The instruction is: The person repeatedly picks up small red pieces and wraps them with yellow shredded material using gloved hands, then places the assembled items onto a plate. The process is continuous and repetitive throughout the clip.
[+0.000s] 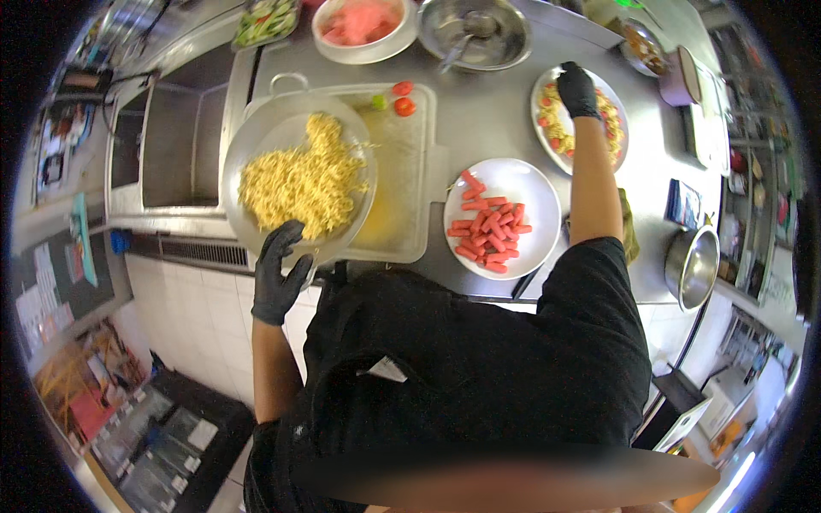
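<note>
My left hand [280,275], in a black glove, is at the near rim of a wide metal pan [256,128]. Its fingers and thumb are apart, with nothing held. Yellow noodles [299,190] are heaped in the pan. Across the counter my right hand [577,91], also black-gloved, is over the far part of a white oval plate [547,85]. Its fingers are bunched downward; whatever they hold is hidden. Noodles with red pieces [560,141] form a ring on that plate. Nearer me, a white plate [547,192] carries cut pink sausage pieces [492,229].
Under the pan sits a cutting board [410,231] with tomato pieces [404,106]. Behind are a white bowl [342,51] of pink food, a steel bowl [436,26] with a ladle, and a vegetable tray [265,21]. A sink [184,137] lies left, another steel bowl [694,267] right.
</note>
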### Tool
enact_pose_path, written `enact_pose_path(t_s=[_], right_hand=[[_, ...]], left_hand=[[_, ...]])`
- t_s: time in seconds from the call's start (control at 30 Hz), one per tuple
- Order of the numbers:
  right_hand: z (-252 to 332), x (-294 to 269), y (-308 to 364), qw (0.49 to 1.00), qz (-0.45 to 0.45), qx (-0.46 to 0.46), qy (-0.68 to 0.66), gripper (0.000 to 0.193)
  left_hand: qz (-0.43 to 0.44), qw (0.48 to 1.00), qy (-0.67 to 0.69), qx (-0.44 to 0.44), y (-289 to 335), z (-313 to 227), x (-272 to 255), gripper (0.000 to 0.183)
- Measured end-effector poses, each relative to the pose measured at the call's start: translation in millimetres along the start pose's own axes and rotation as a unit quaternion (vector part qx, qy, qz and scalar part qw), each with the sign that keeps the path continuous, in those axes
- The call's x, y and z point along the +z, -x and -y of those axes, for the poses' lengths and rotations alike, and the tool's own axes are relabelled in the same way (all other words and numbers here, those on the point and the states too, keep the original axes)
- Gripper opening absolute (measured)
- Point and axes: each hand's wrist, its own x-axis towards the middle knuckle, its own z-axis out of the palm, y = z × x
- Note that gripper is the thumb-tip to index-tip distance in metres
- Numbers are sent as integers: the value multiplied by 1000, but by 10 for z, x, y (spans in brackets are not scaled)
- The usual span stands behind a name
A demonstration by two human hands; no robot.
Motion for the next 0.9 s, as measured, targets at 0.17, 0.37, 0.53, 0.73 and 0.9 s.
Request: enact_pose_path(t_s=[0.17,0.37,0.53,0.73,0.9], right_hand=[[228,-206,32,999,-17,10,-36,31],[1133,-875,878,992,92,-80,-36,27],[2118,-579,1786,959,241,-49,-141,32],[2696,-736,1892,951,204,125,-196,30],[3449,-981,1912,928,159,-49,-333,21]], left_hand=[[-25,1000,12,-6,139,114,54,43],[-22,998,48,-24,146,119,72,40],[-30,999,27,31,197,122,144,40],[-4,993,93,73,334,-14,207,37],[60,938,333,-75,418,98,202,32]])
